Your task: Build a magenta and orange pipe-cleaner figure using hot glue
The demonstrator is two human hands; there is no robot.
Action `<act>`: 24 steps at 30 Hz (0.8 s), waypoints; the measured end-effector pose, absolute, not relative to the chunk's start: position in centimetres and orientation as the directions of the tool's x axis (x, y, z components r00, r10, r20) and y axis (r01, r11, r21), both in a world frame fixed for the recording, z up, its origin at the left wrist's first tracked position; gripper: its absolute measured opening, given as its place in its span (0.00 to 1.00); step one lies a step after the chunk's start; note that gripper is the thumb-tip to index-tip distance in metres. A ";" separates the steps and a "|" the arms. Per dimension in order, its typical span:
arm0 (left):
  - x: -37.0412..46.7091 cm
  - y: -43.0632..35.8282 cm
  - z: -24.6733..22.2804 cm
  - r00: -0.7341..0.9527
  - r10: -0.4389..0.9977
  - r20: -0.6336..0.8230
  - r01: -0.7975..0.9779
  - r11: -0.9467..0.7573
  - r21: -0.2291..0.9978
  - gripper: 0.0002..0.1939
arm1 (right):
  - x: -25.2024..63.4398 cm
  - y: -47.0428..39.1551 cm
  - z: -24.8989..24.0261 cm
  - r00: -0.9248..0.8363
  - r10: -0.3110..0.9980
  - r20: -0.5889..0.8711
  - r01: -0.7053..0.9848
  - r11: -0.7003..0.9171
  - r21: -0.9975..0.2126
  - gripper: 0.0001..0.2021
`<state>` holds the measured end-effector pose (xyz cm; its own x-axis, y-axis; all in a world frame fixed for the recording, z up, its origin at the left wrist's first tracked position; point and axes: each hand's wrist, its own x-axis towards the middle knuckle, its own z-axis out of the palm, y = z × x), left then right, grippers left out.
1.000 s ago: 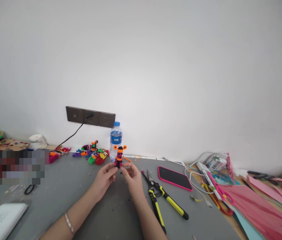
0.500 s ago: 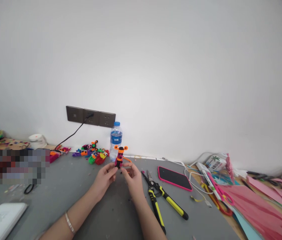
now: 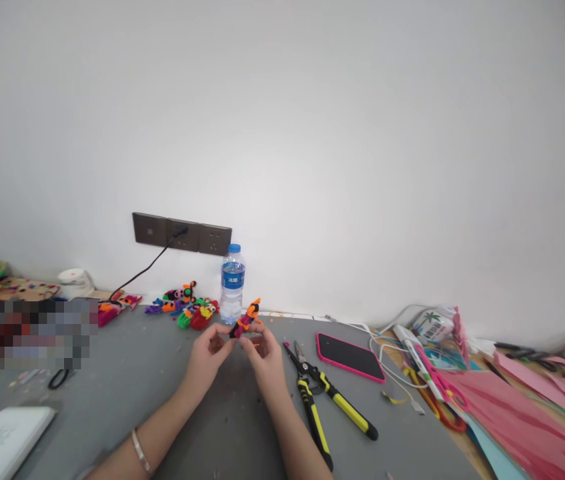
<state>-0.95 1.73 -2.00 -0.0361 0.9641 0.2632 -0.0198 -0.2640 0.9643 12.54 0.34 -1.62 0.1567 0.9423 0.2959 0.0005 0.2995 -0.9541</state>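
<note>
Figurine (image 3: 248, 319) of fuzzy chenille stem, orange, magenta and black, at twelve o'clock between both hands, leaning head-end towards one to two.
Pinched low, at the seven o'clock end of its long axis, by thumb and fingers of left hand (image 3: 208, 355); about equally near, right hand (image 3: 263, 359), thumb and fingers curled in beside it, whether gripping or merely steadying impossible to tell. Beneath, grey tabletop (image 3: 235, 433), specked with scraps, reaching towards six between the forearms. Near, at eleven, upright water bottle (image 3: 233, 283); at ten, coloured chenille figures (image 3: 203, 315); at four, yellow-and-black-handled pliers (image 3: 307, 370), splayed; at three, pink-cased phone (image 3: 351, 357); beyond, at twelve, white wall (image 3: 322, 173).
</note>
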 end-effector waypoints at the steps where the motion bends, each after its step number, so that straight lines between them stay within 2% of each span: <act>1: -0.9 1.7 -2.0 -0.029 0.959 0.283 -0.002 -0.284 0.959 0.10 | 12.5 0.4 -1.8 0.161 0.944 0.288 -0.004 0.293 -0.956 0.14; 6: -0.9 1.4 -1.9 -0.016 0.936 0.351 0.071 -0.349 0.934 0.07 | 12.4 0.6 -2.1 0.176 0.950 0.259 -0.048 0.271 -0.961 0.17; 15: -0.7 1.0 -0.9 0.006 0.846 0.533 0.180 -0.525 0.832 0.03 | 12.5 0.6 -1.9 0.099 0.969 0.227 -0.156 0.241 -0.958 0.16; 24: -0.7 1.1 -2.0 0.013 0.886 0.464 0.146 -0.461 0.876 0.05 | 12.5 0.4 -1.3 0.077 0.970 0.233 -0.215 0.244 -0.946 0.13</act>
<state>-0.71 1.13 -2.03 0.0129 0.8858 0.4639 0.1458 -0.4607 0.8755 12.52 0.43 -1.35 0.0769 0.9695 0.2327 -0.2153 0.2440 -0.9456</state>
